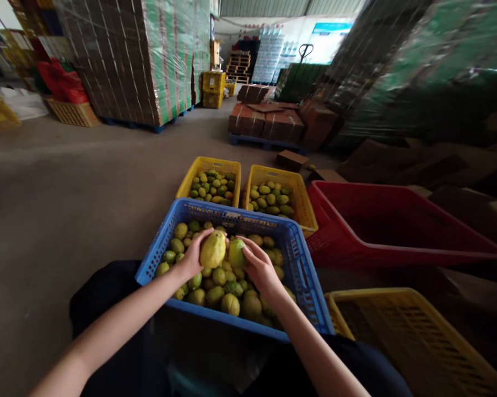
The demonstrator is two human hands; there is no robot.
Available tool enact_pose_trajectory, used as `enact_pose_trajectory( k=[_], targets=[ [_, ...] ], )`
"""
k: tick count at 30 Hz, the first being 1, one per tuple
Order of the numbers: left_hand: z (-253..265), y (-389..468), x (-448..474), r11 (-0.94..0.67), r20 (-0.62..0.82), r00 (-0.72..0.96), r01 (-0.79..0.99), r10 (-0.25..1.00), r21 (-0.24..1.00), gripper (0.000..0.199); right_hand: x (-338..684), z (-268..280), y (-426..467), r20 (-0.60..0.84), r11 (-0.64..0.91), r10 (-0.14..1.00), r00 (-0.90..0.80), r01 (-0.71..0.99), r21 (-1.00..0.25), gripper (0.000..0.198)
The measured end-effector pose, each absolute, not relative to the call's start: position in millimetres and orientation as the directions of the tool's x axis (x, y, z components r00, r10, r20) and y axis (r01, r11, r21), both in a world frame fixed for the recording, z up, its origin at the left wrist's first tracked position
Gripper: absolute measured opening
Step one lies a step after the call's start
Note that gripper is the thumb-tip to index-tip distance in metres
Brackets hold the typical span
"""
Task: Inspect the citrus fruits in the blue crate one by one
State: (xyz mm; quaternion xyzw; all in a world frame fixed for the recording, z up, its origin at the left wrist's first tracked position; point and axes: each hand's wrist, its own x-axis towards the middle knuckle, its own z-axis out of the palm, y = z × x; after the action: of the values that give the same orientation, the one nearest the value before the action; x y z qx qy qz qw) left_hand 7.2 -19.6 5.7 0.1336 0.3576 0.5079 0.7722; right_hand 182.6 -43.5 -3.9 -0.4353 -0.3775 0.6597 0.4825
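Observation:
Above a blue plastic crate (314, 298) full of yellow and green lemons (231, 304), both of my hands are closed around fruit. My left hand (193, 255) grips a large yellow lemon (213, 251), its fingers wrapped behind it. Just to the right, my right hand (260, 263) is closed on a greener lemon (236, 253). The two held lemons are close together over the middle of the crate. Part of each lemon is covered by fingers.
Beyond the blue crate are a left yellow crate (186, 179) and a right yellow crate (304, 207), both holding lemons. A red bin (381, 248) and another yellow crate (414, 325) stand at the right. Wrapped pallet stacks (166, 60) and flattened cartons (273, 124) lie farther back.

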Motion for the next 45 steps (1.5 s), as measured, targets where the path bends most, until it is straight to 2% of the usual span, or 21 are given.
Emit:
enact_pose_trajectory(
  k=[4, 11, 16, 19, 22, 23, 25, 27, 29, 33, 37, 41, 45],
  targets=[
    [-11, -33, 6, 0.373, -0.396, 0.097, -0.591, 0.913, 0.715, 0.026, 185, -7, -43, -0.177, -0.223, 0.968, -0.175, -0.295, -0.929, 0.052],
    [-4, -34, 4, 0.164, -0.186, -0.004, -0.453, 0.983, 0.876, 0.030, 182, -14, -41, -0.085, -0.136, 0.978, -0.191, -0.270, -0.953, 0.056],
    [-2, -35, -1, 0.093, -0.082, 0.046, -0.337, 0.996, 0.937, 0.026, 181, -20, -47, -0.047, -0.098, 0.974, -0.222, -0.226, -0.969, 0.058],
    [-6, -34, -2, 0.124, -0.107, 0.069, -0.332, 0.992, 0.935, 0.020, 181, -20, -49, -0.021, -0.059, 0.980, -0.198, -0.188, -0.980, 0.058],
    [-10, -31, -2, 0.284, -0.282, 0.075, -0.460, 0.956, 0.841, 0.015, 180, -17, -51, -0.047, -0.072, 0.985, -0.166, -0.149, -0.986, 0.057],
    [-10, -30, -2, 0.373, -0.379, 0.102, -0.527, 0.920, 0.764, 0.016, 179, -16, -52, -0.075, -0.096, 0.985, -0.153, -0.137, -0.986, 0.056],
    [-10, -27, -3, 0.529, -0.543, 0.213, -0.661, 0.813, 0.533, 0.023, 177, -15, -52, -0.152, -0.167, 0.981, -0.118, -0.131, -0.977, 0.053],
    [-7, -25, -3, 0.579, -0.598, 0.323, -0.756, 0.734, 0.303, 0.027, 175, -14, -52, -0.237, -0.252, 0.966, -0.102, -0.174, -0.952, 0.050],
    [-3, -24, -3, 0.538, -0.594, 0.347, -0.824, 0.726, 0.177, 0.027, 174, -15, -50, -0.304, -0.326, 0.945, -0.123, -0.257, -0.910, 0.049],
    [0, -23, -2, 0.481, -0.603, 0.316, -0.867, 0.732, 0.129, 0.026, 171, -19, -47, -0.411, -0.439, 0.898, -0.155, -0.368, -0.820, 0.047],
    [-5, -23, -3, 0.516, -0.644, 0.325, -0.847, 0.693, 0.127, 0.029, 170, -27, -45, -0.502, -0.530, 0.847, -0.175, -0.355, -0.770, 0.044],
    [-7, -25, -3, 0.507, -0.666, 0.291, -0.848, 0.687, 0.152, 0.031, 169, -34, -45, -0.476, -0.521, 0.853, -0.212, -0.312, -0.795, 0.043],
    [-3, -26, -4, 0.457, -0.565, 0.269, -0.862, 0.780, 0.220, 0.037, 168, -30, -46, -0.444, -0.480, 0.877, -0.183, -0.309, -0.821, 0.040]
  ],
)
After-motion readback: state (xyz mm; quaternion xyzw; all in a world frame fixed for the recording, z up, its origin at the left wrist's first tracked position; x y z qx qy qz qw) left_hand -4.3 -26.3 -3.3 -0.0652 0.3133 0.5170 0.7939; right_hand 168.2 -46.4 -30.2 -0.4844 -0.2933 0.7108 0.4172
